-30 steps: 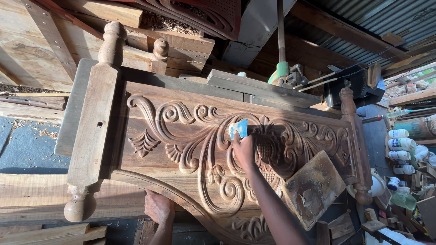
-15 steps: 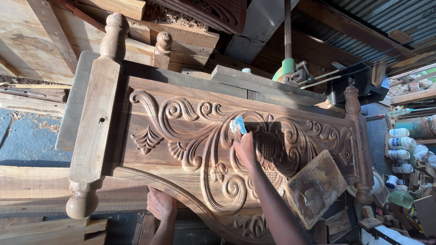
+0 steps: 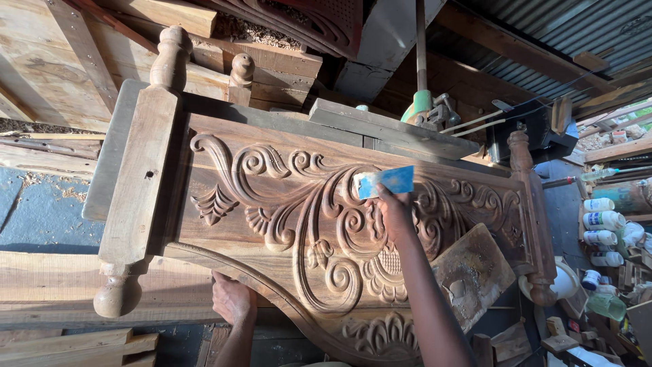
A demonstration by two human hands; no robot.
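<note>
1. Where the carved wooden panel (image 3: 292, 204) lies flat, its long axis is run left to right across the view.
2. Right hand (image 3: 396, 212): closed on a blue scraper card (image 3: 384, 182), pressed to the central scrollwork.
3. Left hand (image 3: 233, 299): clamped on the panel's near arched edge, well apart from the card.
4. Board smeared with filler (image 3: 473, 272): rested just right of the right forearm.

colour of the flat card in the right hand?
Blue card, paler and worn at one end, held in the right hand; head view.
</note>
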